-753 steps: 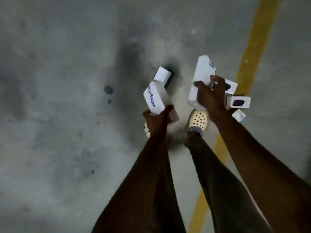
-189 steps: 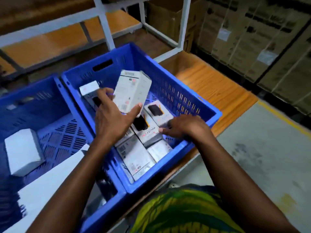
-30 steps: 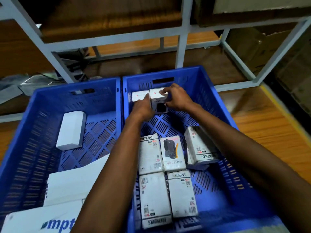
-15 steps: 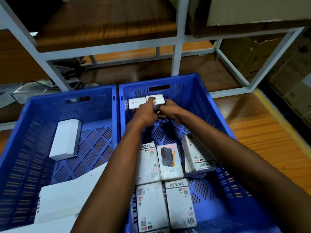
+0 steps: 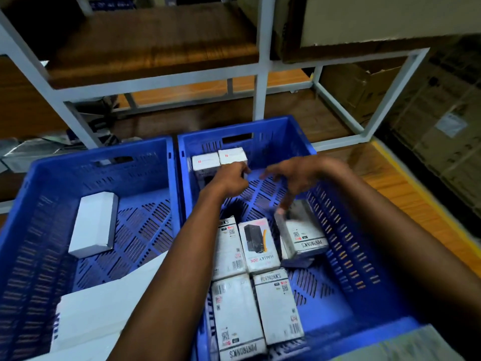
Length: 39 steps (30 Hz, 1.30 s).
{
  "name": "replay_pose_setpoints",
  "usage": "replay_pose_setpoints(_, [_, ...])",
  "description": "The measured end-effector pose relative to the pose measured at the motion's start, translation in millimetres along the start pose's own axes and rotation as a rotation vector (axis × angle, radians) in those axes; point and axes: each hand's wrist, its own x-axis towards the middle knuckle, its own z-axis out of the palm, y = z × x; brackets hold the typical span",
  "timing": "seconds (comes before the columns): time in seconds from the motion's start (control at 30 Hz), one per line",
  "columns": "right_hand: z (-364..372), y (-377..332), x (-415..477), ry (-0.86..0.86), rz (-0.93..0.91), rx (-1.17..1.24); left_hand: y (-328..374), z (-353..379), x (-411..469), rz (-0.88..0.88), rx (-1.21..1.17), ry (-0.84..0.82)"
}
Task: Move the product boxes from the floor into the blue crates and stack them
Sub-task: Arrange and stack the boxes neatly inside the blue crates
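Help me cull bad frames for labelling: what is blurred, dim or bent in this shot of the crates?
Head view: the right hand is smeared by motion, as is the top of the tilted box below it; the left hand and the flat boxes read sharper; the shelf frame splays from the wide lens; light is dim.

Low white rack [image 5: 260,82] and stacked cartons in a dimly lit storeroom.

The rack's painted metal frame carries a dark wooden shelf board [image 5: 156,43] above and a brighter orange board [image 5: 182,93] lower down, with a pale carton [image 5: 377,19] on the upper level at right. Beyond the frame, brown cardboard cartons [image 5: 442,121] stand stacked, one bearing a white label. An orange-toned wooden deck [image 5: 390,188] runs along the right, edged by a yellow line [image 5: 406,183]. Crumpled silvery wrapping [image 5: 28,152] lies at far left under the rack.
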Motion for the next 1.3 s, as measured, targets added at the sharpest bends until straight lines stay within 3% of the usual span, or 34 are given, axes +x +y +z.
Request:
replay_pose_setpoints(0.13, [32, 6, -17, -0.274, 0.071, -0.106, -1, 6, -1, 0.0, -0.003, -0.075])
replay_pose_setpoints(0.23, [52, 8, -3, -0.279, 0.111, -0.218, 0, 7, -3, -0.007, -0.018, -0.11])
replay_pose_setpoints(0.33, [56, 10, 5, -0.225, 0.078, -0.175, -3, 8, -3, -0.012, -0.051, -0.114])
replay_pose_setpoints(0.43, [44, 26, 2, -0.003, -0.025, 0.009, -1, 7, -5, 0.0, -0.115, -0.084])
replay_pose_setpoints(0.5, [35, 34, -7, 0.265, -0.155, 0.271, 10, 3, -11, -0.007, -0.306, -0.026])
replay_pose_setpoints(0.57, [32, 34, -10, 0.575, -0.325, 0.617, 20, -6, -15, -0.088, -0.749, -0.049])
replay_pose_setpoints(0.63, [36, 26, -7, 0.77, -0.425, 0.938, 20, -18, -17, -0.104, -1.241, -0.25])
replay_pose_setpoints(0.67, [39, 21, -3, 0.843, -0.437, 1.02, 20, -22, -19, -0.056, -1.36, -0.345])
replay_pose_setpoints(0.73, [45, 14, 7, 0.949, -0.422, 1.072, 20, -25, -26, 0.036, -1.374, -0.406])
replay_pose_setpoints(0.8, [46, 11, 15, 0.971, -0.406, 1.099, 25, -23, -30, 0.044, -1.314, -0.293])
replay_pose_setpoints(0.93, [43, 16, 17, 0.89, -0.394, 1.096, 22, -25, -25, -0.081, -1.283, -0.086])
replay_pose_setpoints(1.07, [46, 24, 12, 0.766, -0.408, 1.121, 16, -27, -21, -0.121, -1.215, -0.15])
replay_pose_setpoints(1.17, [49, 22, 17, 1.021, -0.381, 0.999, 23, -24, -18, -0.127, -1.294, -0.053])
replay_pose_setpoints(1.23, [51, 18, 23, 1.276, -0.328, 0.727, 26, -23, -17, -0.087, -1.388, 0.001])
replay_pose_setpoints(1.3, [52, 10, 29, 1.4, -0.312, 0.412, 27, -22, -16, -0.044, -1.377, 0.016])
